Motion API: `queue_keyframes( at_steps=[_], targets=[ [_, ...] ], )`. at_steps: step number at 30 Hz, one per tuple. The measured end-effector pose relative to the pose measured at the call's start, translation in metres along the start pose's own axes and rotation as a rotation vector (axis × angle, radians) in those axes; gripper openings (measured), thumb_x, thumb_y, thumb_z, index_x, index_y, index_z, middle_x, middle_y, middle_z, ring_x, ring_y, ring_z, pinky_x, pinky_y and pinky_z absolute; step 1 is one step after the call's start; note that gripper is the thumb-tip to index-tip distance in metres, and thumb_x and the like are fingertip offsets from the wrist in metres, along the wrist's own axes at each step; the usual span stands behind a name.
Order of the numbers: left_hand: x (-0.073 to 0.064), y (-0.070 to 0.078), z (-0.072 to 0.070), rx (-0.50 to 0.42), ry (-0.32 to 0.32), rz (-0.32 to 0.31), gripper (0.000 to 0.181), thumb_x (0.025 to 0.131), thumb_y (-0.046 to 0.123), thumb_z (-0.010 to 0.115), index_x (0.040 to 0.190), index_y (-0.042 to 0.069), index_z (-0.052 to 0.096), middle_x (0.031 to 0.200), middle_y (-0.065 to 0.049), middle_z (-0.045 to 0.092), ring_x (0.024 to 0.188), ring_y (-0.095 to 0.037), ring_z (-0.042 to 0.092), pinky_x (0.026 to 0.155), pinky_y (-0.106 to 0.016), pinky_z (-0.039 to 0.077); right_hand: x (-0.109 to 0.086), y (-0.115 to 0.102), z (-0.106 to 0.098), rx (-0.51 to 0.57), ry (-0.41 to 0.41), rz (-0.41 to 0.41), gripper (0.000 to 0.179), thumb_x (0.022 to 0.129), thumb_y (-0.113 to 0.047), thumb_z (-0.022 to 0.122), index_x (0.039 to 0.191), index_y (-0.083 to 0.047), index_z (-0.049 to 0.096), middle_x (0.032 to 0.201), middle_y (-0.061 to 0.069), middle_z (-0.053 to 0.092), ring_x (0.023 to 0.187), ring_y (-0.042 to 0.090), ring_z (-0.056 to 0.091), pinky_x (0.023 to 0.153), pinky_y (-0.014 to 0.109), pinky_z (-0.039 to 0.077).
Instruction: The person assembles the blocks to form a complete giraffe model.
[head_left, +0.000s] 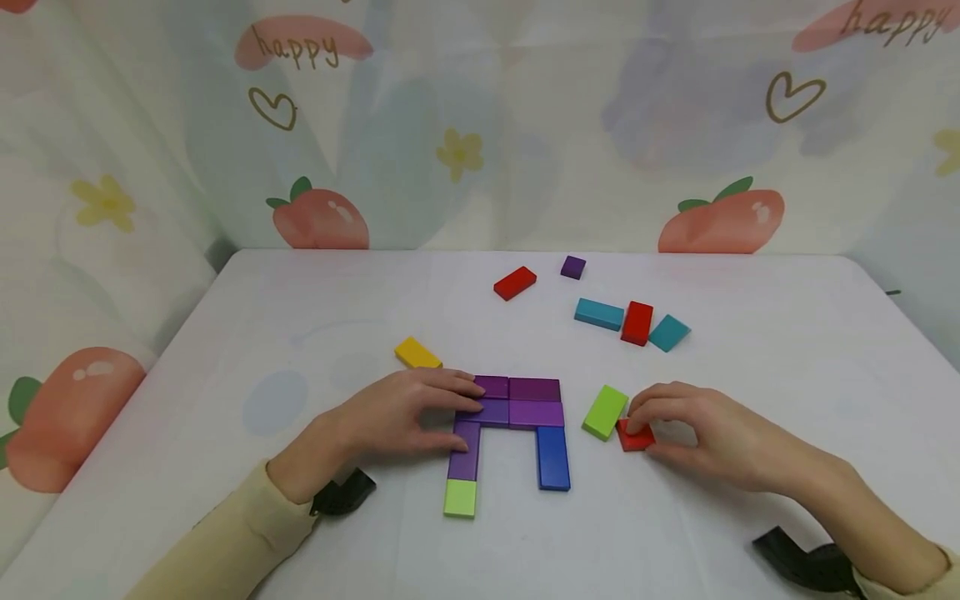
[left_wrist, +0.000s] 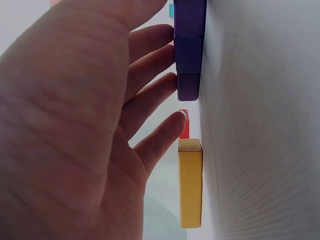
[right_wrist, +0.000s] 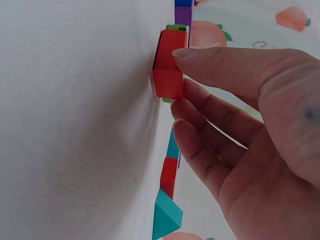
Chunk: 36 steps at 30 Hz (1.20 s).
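Observation:
In the head view, purple blocks [head_left: 534, 414], a blue block [head_left: 553, 458] and a short lime green block [head_left: 460, 498] form a flat shape with two legs. My left hand [head_left: 416, 408] rests its extended fingertips on the purple blocks at the shape's left side; the left wrist view shows those fingers loosely spread against the purple block edges [left_wrist: 189, 55]. To the right of the shape, my right hand [head_left: 701, 429] pinches a small red block [head_left: 636, 437] between thumb and fingers, low at the table. A longer lime green block [head_left: 605, 412] lies just left of it.
A yellow block [head_left: 417, 353] lies behind my left hand. Farther back are a red block [head_left: 515, 283], a dark purple block [head_left: 573, 267], a long teal block [head_left: 599, 314], another red block [head_left: 637, 323] and a short teal block [head_left: 670, 332]. A patterned cloth hangs behind the white table [head_left: 337, 533].

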<state>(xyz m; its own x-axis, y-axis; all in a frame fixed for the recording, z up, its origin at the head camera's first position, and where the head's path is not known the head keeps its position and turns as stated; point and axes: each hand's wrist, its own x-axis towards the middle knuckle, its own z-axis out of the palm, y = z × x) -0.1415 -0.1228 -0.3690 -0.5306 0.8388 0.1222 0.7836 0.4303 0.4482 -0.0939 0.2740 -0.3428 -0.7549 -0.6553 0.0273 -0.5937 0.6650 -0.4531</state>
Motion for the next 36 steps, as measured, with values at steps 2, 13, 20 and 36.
queue_keyframes(
  at_steps=[2,13,20,36],
  targets=[
    [0.000,0.000,0.000,-0.001,-0.003,-0.006,0.046,0.089,0.035,0.079,0.129,0.013,0.071,0.139,0.003,0.061,0.136,-0.015,0.048,0.111,-0.035,0.040,0.001,0.000,0.000,0.001,0.003,0.000,0.036,0.084,-0.011,0.084,0.108,-0.034,0.071,0.114,-0.015,0.063,0.105,0.012,0.061,0.087,0.031,0.057],
    [0.000,-0.001,0.001,-0.009,-0.004,-0.007,0.045,0.089,0.034,0.080,0.128,0.013,0.072,0.139,0.002,0.061,0.136,-0.016,0.048,0.111,-0.035,0.040,0.002,0.001,0.001,0.003,0.005,0.010,0.034,0.084,-0.011,0.083,0.107,-0.033,0.069,0.111,-0.017,0.063,0.102,0.009,0.062,0.086,0.030,0.057],
    [0.000,-0.001,0.002,-0.005,0.001,-0.005,0.044,0.089,0.034,0.080,0.128,0.013,0.072,0.139,0.003,0.061,0.136,-0.015,0.048,0.111,-0.034,0.040,-0.001,-0.001,-0.001,-0.036,0.074,-0.023,0.037,0.081,-0.010,0.086,0.107,-0.031,0.070,0.110,-0.018,0.064,0.098,0.006,0.062,0.082,0.028,0.057],
    [0.000,-0.003,0.003,-0.019,0.012,0.000,0.044,0.089,0.032,0.080,0.127,0.012,0.073,0.138,0.003,0.061,0.136,-0.015,0.048,0.111,-0.034,0.040,-0.001,-0.011,-0.003,-0.026,0.129,-0.052,0.041,0.078,-0.007,0.087,0.107,-0.028,0.070,0.109,-0.016,0.064,0.096,0.006,0.062,0.077,0.027,0.058]
  ],
)
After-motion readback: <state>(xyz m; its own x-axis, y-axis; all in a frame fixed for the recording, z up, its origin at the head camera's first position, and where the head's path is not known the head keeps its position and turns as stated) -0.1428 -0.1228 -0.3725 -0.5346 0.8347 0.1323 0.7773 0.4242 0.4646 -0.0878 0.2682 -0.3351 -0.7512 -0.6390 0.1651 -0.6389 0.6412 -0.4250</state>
